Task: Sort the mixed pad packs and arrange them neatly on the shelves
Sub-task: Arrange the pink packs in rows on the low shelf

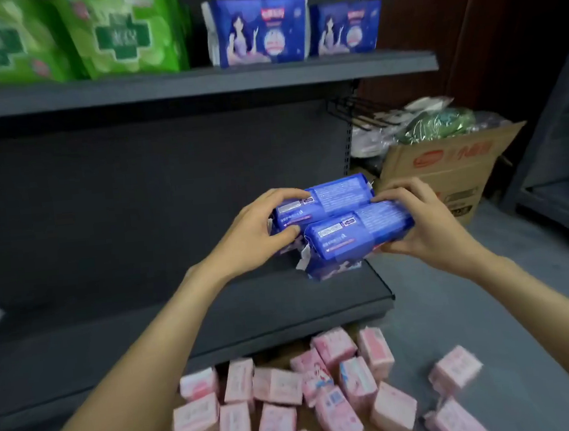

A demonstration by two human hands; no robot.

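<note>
Left hand grips the left ends of two blue pad packs, right hand clamps their right ends, at the lower shelf's right front corner. Pink packs scattered on floor below.

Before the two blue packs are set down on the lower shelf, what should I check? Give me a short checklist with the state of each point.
1. Left hand grips the rear blue pack: ok.
2. Right hand grips the front blue pack: ok.
3. Free space on the lower shelf under the packs: ok.
4. Packs aligned side by side: ok.
5. Same kind as the blue packs on the upper shelf: cannot tell, only their backs show.
6. Pink packs sorted: not ok, scattered on the floor.
</note>
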